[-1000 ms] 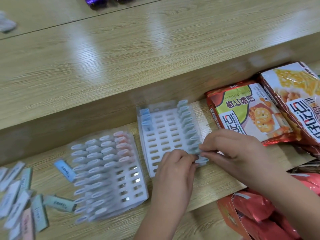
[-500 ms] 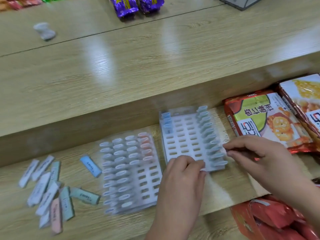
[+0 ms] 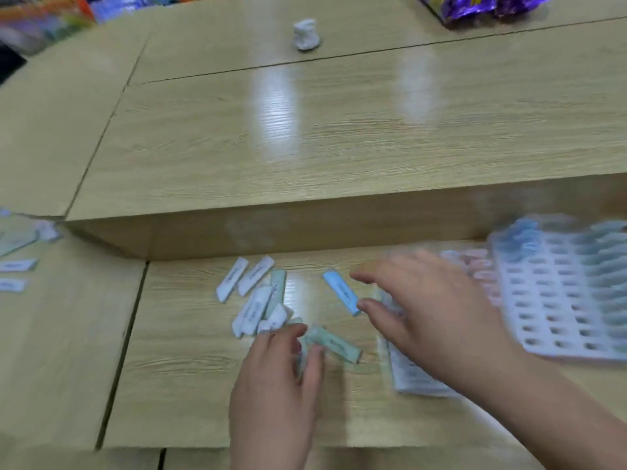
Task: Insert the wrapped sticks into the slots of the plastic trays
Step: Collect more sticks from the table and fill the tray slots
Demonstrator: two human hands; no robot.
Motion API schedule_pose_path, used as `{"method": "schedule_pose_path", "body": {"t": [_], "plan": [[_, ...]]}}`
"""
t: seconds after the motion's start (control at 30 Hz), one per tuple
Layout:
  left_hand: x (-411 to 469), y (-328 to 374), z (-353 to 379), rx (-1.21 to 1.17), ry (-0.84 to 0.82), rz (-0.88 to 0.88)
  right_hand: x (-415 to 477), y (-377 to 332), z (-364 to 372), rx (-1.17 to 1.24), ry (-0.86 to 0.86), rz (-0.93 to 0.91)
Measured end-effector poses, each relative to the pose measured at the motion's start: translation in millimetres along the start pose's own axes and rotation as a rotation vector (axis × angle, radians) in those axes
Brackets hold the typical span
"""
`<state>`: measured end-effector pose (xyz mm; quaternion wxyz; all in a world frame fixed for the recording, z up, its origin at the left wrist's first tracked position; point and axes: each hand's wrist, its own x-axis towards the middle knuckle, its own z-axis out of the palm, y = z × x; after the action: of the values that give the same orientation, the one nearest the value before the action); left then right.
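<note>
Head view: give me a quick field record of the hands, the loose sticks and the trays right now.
left hand: on the green wrapped stick, fingers around its near end
right hand: open, spread, blurred; thumb tip by the blue wrapped stick
loose pile: white and green sticks lying flat on the table, beyond the left hand
right tray: most slots empty, sticks along its far and right edges
second tray: mostly hidden under the right hand
image quality: motion blur on the right side
</note>
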<state>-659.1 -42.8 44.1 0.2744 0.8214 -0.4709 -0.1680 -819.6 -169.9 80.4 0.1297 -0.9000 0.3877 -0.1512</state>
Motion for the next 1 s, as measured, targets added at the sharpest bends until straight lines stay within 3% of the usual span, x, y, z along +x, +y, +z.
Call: {"method": "schedule_pose_path", "body": {"t": [0.17,0.4,0.5,0.73,0.87,1.0], "plan": [[14,-23,-10,0.140,-0.112,-0.254,52,-35,44,-0.453,-0.256,0.090],[36,-42,-6,0.196,-0.061,-0.212,58,-35,78,-0.562,-0.353,0.237],[43,-42,-7,0.213,-0.089,-0.189,57,-32,90,-0.556,-0.291,0.243],[48,-36,-20,0.082,-0.038,-0.115,59,-43,77,-0.373,-0.202,0.226],[41,-20,-28,-0.165,0.000,-0.070,41,-40,36,0.087,-0.065,0.286],[29,21,-23,-0.520,-0.074,-0.047,6,-20,-17,0.601,0.137,0.433]]}}
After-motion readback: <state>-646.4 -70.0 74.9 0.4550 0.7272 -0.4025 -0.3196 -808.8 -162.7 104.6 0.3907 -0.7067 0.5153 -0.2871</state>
